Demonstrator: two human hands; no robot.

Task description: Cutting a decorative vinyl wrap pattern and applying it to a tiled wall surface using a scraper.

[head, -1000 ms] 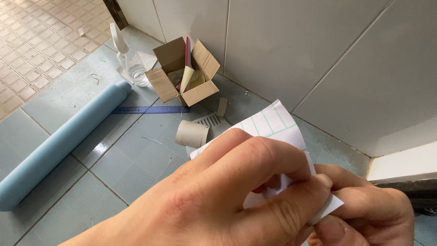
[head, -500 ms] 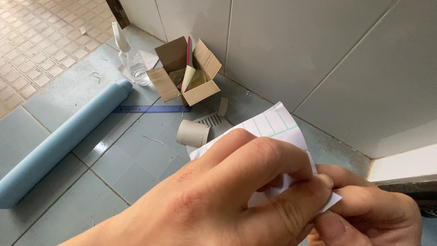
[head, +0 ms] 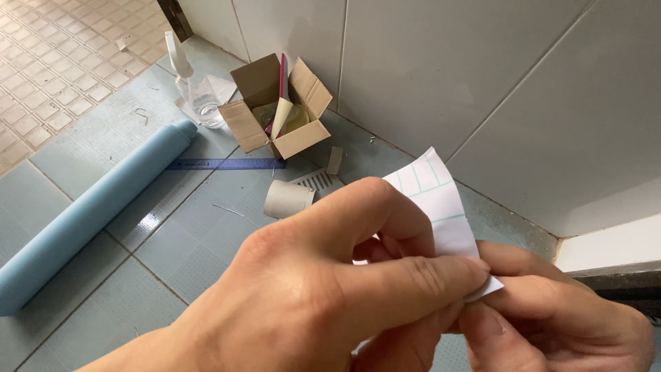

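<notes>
My left hand (head: 323,289) fills the lower middle of the head view, thumb and fingers pinched on a small white sheet with a green grid (head: 437,196). My right hand (head: 558,324) comes in from the lower right and pinches the same sheet at its lower corner, right against my left thumb. The sheet's upper part sticks up above my fingers; its lower part is hidden behind my left hand.
On the blue tiled floor lie a long blue roll (head: 89,213), a blue ruler (head: 224,164), a small cardboard tube (head: 288,199) beside a floor drain (head: 318,180), an open cardboard box (head: 275,107) holding tools, and a clear spray bottle (head: 196,89). Grey wall tiles (head: 482,76) rise behind.
Both hands stay pinched on the sheet. My right hand has shifted slightly and the sheet's top has tilted a little; the floor items have not moved.
</notes>
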